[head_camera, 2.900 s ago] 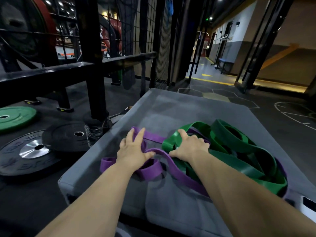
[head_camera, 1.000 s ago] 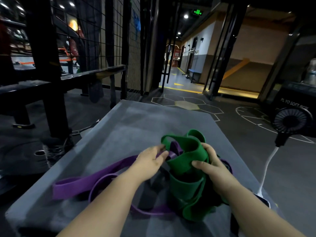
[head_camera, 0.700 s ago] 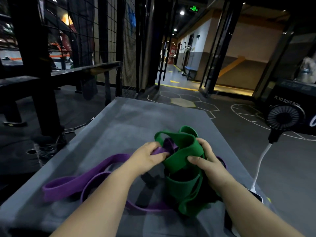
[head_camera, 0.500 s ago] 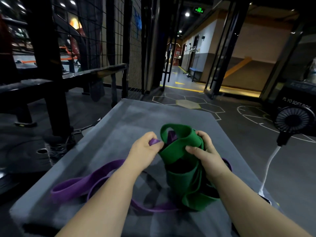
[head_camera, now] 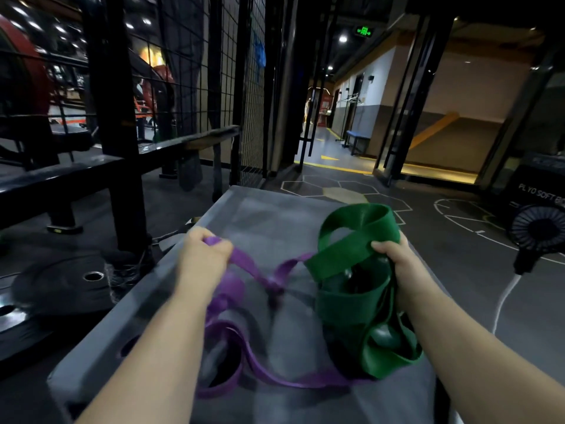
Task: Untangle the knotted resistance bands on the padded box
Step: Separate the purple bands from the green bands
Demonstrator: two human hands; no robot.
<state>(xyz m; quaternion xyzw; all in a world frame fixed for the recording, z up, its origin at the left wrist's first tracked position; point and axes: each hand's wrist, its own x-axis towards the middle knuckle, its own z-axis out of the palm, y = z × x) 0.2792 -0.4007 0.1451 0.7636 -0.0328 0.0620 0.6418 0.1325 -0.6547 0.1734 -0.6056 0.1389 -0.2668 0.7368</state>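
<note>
My left hand [head_camera: 204, 251] grips the purple band [head_camera: 244, 266]; my right hand [head_camera: 394, 255] grips the green band [head_camera: 345, 258], above the padded box [head_camera: 263, 209]. I should pull slowly, so the knot loosens.

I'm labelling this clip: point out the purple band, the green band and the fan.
purple band [head_camera: 247, 265], head view, on the taut strand.
green band [head_camera: 342, 258], head view, on the wide front loop.
fan [head_camera: 539, 228], head view, on its round grille.

Blk box [head_camera: 541, 182], R side: white "PLYO SOFT BO", cut off.
</note>
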